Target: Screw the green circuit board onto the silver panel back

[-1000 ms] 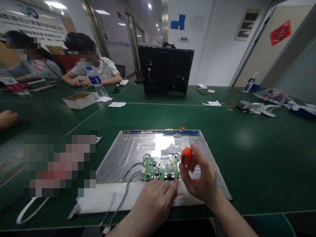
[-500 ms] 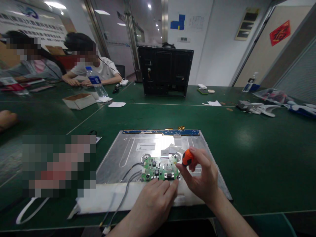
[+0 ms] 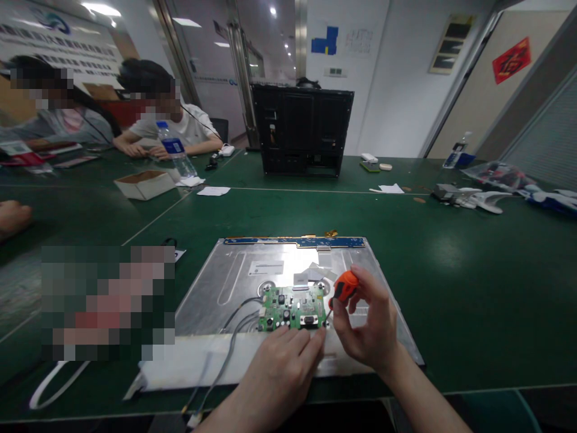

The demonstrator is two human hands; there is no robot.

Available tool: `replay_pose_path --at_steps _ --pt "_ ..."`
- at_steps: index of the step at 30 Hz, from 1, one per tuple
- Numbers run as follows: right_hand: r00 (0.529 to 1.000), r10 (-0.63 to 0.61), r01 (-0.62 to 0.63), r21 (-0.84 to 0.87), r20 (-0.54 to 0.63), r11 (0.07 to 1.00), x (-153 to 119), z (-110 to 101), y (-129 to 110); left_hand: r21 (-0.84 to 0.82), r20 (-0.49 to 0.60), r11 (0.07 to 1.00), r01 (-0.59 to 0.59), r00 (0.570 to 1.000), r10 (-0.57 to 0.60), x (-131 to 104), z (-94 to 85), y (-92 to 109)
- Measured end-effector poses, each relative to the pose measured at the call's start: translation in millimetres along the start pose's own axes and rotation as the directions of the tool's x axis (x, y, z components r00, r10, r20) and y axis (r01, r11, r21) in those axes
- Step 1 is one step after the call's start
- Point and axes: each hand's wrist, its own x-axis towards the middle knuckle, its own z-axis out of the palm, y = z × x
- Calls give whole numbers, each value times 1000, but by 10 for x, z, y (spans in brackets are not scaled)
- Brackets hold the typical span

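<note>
My right hand [image 3: 372, 325] is closed around the orange and black handle of a screwdriver [image 3: 345, 288]. Its thin shaft slants down to the lower right corner of a green circuit board [image 3: 293, 307]. At that same corner is the index fingertip of my left hand [image 3: 288, 367]. The left fingers are bent and close together along the board's near edge; whatever they may hold is hidden. Beneath the board lies a silvery metal display panel [image 3: 229, 276], with a blue strip board [image 3: 293, 242] along its far edge. Grey cables [image 3: 233, 337] run from the board's left side toward me.
A black monitor housing [image 3: 302, 129] stands at the back of the green table [image 3: 473, 288]. To the left are an open box [image 3: 146, 185], a water bottle [image 3: 175, 150] and a blurred-out item with a white strap [image 3: 54, 391]. Two people sit at far left; another hand [image 3: 13, 218] rests nearer.
My right fingers have shifted on the screwdriver, and its handle now leans more to the right and shows more orange. My left hand has stayed in place.
</note>
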Motion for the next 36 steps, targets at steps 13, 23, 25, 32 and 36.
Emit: replay_pose_path --at_steps 13,23,25,32,36 --pt "1000 -23 22 -65 -10 998 64 -12 9 8 20 1000 -8 1000 8 3 -24 2" --pt "999 43 -43 26 -5 999 -34 7 33 -1 11 1000 1 1000 -1 -1 -12 -5" --pt "999 38 -38 41 -5 998 -36 5 40 -5 15 1000 1 1000 -1 -8 -9 -8" --pt "999 -13 14 29 -40 999 24 7 44 2 10 1000 0 1000 0 7 -24 5" --pt "1000 6 -7 -26 -27 1000 44 0 24 3 -15 1000 2 1000 -2 24 -44 15"
